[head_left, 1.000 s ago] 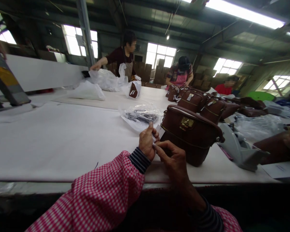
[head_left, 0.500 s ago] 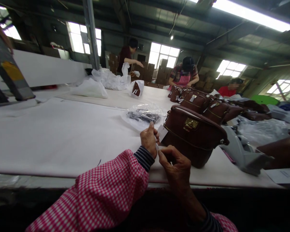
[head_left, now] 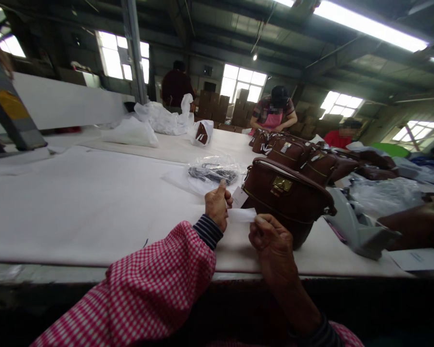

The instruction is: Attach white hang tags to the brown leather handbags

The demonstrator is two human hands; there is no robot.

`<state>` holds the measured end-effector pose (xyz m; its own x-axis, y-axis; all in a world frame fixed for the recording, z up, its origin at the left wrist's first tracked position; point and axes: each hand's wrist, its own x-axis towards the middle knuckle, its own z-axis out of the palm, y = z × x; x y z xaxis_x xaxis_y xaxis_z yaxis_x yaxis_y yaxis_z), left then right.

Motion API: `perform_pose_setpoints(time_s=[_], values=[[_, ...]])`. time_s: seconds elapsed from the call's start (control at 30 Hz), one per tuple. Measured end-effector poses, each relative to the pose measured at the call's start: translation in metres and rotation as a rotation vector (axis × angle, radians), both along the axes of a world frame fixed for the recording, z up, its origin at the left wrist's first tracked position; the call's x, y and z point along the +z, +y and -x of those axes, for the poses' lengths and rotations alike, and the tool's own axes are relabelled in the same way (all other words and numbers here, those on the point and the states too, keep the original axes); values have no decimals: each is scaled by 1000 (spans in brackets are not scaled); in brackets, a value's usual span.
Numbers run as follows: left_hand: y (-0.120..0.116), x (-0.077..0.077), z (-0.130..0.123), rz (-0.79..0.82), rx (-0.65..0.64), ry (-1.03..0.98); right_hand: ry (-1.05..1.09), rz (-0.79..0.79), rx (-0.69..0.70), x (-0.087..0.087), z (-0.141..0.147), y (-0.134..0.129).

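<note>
Left hand, in the head view: the left hand (head_left: 217, 207) is curled closed, thumb up, on one end of a white strip (head_left: 241, 215); whether the palm hides anything more I can't tell.
Right hand: the right hand (head_left: 273, 238) pinches the other end narrowly between thumb and fingertips.
White strip: between the two hands, above the table's near edge; gripping both ends seems to keep it spread and fairly straight. Paper or tape, I can't tell.
Brown bag: the brown bag (head_left: 289, 197) stands upright just beyond the right hand, gold clasp toward us, probably so its front is easy to see and reach.
Tag: a white tag (head_left: 239, 196) lies between the left hand and the brown bag.
Plastic packet: the clear packet (head_left: 213, 171) with something dark inside rests beyond the left hand, seemingly within easy reach.
</note>
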<state>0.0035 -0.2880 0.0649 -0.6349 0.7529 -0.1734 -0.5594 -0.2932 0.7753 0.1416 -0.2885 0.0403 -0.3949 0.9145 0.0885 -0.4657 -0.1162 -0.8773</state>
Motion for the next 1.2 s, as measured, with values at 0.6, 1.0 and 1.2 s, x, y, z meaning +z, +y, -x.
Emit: perform_pose_setpoints(time_s=[0.6,1.0,1.2], values=[[-25,19,-15,-14,-554,568,-252,-284,-38,18,-34,23],[-26,9,-19,-58,-686,601,-264,-298,-128,16,-41,29],[-26,9,-24,-7,-645,634,-275,-331,-147,11,-43,28]])
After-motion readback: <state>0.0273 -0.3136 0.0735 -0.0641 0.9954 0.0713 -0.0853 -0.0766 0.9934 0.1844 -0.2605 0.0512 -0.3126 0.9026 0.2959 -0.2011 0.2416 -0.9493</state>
